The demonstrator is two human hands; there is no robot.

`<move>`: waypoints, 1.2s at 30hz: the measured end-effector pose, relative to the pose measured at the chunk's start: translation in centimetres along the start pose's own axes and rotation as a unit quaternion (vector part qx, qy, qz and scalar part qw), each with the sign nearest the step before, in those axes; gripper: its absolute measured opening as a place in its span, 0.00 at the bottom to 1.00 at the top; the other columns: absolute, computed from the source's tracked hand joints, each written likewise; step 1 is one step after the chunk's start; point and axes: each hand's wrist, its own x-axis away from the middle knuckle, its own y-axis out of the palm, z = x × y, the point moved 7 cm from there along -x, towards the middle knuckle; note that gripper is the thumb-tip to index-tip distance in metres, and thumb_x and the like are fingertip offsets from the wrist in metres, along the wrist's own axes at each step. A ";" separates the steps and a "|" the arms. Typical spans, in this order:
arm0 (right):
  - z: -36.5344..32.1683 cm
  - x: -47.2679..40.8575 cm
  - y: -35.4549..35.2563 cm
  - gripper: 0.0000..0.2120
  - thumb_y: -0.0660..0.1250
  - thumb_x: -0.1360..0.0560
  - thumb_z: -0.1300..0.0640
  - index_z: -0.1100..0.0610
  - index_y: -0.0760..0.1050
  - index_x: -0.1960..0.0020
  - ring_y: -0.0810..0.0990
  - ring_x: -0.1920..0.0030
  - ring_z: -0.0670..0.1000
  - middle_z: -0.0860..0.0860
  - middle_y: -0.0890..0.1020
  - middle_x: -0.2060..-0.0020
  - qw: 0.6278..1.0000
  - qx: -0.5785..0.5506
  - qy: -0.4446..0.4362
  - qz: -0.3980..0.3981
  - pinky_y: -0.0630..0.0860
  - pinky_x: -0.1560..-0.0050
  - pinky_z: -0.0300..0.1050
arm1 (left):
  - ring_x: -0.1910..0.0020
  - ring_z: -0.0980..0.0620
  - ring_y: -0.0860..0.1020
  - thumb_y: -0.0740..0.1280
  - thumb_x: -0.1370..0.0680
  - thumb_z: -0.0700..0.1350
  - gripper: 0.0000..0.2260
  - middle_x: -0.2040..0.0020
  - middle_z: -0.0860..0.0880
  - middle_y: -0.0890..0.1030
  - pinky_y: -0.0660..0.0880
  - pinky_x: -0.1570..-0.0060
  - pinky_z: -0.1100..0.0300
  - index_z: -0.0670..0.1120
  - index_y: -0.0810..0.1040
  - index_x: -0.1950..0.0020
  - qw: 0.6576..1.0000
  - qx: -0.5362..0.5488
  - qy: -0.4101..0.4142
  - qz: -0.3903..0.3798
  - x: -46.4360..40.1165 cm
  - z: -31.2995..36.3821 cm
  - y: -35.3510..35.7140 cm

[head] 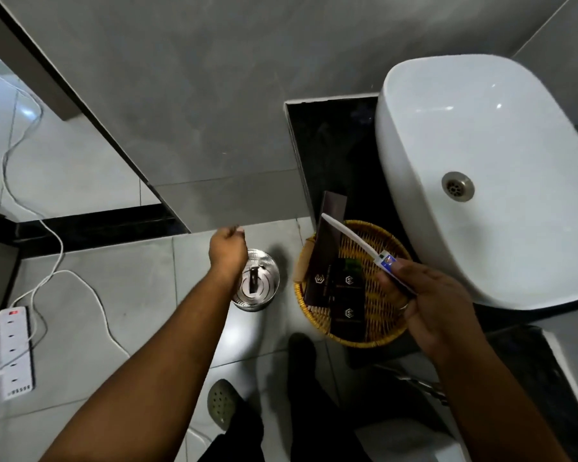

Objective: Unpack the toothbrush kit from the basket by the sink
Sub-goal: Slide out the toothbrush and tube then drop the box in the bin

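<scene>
Right hand point(427, 295) grips toothbrush point(351, 238) and small tube, already unboxed; left hand point(227, 248) loosely curled over bin point(264, 285) (apparently empty). Boxes remain in basket point(391, 331).

White toothbrush point(347, 237) with a blue-and-red mark near the handle; golden-yellow woven basket point(377, 331) holding dark brown boxes point(346, 296) printed with pale hexagon logos. Glossy white sink point(481, 145) on a black worktop point(334, 145). Shiny silver bin point(264, 288), pale grey floor point(114, 295), white power strip point(15, 351) with a red switch.
</scene>
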 end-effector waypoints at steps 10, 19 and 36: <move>-4.2 2.3 -0.2 0.04 0.73 0.31 0.67 0.59 0.84 0.62 0.86 0.64 0.55 0.59 0.87 0.63 0.986 0.162 -0.037 -0.014 0.80 0.70 0.40 | 0.39 0.48 0.79 0.63 0.22 0.41 0.16 0.38 0.47 0.83 0.74 0.37 0.49 0.49 0.80 0.36 0.614 -0.503 0.489 -0.363 19.6 13.3 13.7; -8.9 4.4 -0.3 0.10 0.74 0.33 0.71 0.67 0.77 0.54 0.85 0.63 0.58 0.63 0.82 0.60 0.984 0.144 -0.105 -0.008 0.84 0.65 0.44 | 0.65 0.52 0.79 0.70 0.27 0.34 0.04 0.64 0.47 0.80 0.79 0.63 0.60 0.41 0.81 0.55 0.755 -0.339 0.250 -0.502 21.6 9.4 14.2; -8.3 2.6 -0.5 0.05 0.74 0.33 0.63 0.56 0.81 0.64 0.83 0.57 0.54 0.54 0.84 0.60 0.801 0.572 -0.177 0.014 0.82 0.51 0.53 | 0.61 0.42 0.85 0.70 0.25 0.36 0.03 0.58 0.37 0.85 0.84 0.56 0.45 0.37 0.81 0.53 0.921 -0.256 0.059 -0.288 17.0 1.0 15.4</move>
